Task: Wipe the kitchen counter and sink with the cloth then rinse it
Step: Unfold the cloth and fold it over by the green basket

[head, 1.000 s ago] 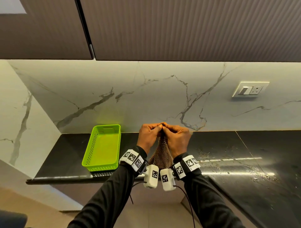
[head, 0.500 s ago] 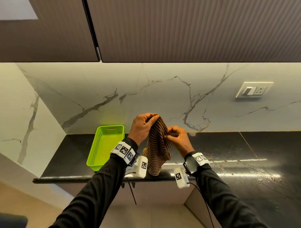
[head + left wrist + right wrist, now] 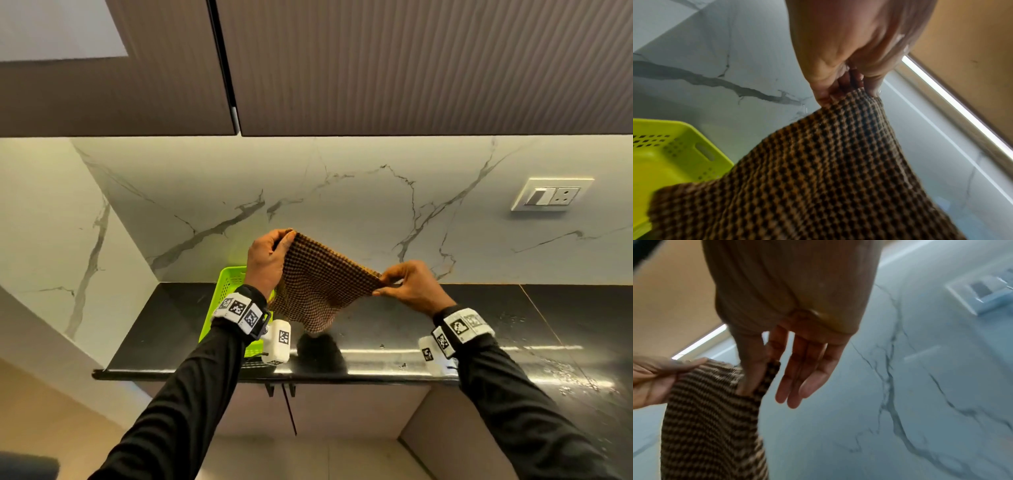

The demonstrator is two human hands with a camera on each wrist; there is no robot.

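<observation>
A brown-and-black checked cloth hangs spread in the air above the black counter. My left hand pinches its upper left corner, seen close in the left wrist view where the cloth drapes down from the left hand. My right hand pinches the opposite corner, lower and to the right. In the right wrist view the right hand holds the cloth between thumb and forefinger, with the other fingers straight. No sink is in view.
A lime green perforated basket stands on the counter at the left, partly behind my left wrist. Water drops and crumbs speckle the counter at the right. A switch and socket plate is on the marble backsplash. Dark cabinets hang overhead.
My hands, together on the bunched cloth a second ago, have moved apart. The left rose, the right went rightward, and the cloth has opened out between them.
</observation>
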